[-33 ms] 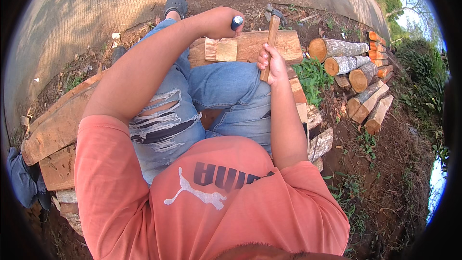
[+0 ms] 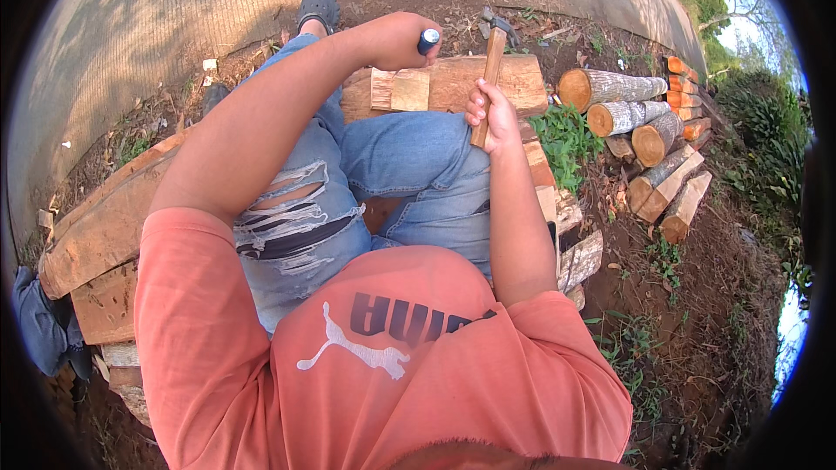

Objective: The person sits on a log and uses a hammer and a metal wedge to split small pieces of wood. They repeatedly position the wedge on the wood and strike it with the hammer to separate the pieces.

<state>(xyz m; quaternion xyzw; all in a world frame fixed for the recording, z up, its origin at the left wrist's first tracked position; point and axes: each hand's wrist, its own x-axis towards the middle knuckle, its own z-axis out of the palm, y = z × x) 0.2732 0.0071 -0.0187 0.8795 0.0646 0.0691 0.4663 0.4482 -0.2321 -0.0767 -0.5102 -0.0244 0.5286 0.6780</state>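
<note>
My left hand is closed around a tool with a dark blue handle. The handle's round silver end points up, and its lower part is hidden by the fist. To the right, my right hand grips a hammer by its wooden shaft, close to the butt, just above my jeans. The dark hammer head is at the far end, to the right of the blue handle and apart from it. Beneath both hands lies a split log across the ground, with a paler cut patch on its left part.
Cut logs lie stacked at the right on dirt, beside a green weed. Long timber runs along my left side, with blue cloth at its end. Beyond the split log stretches a concrete surface.
</note>
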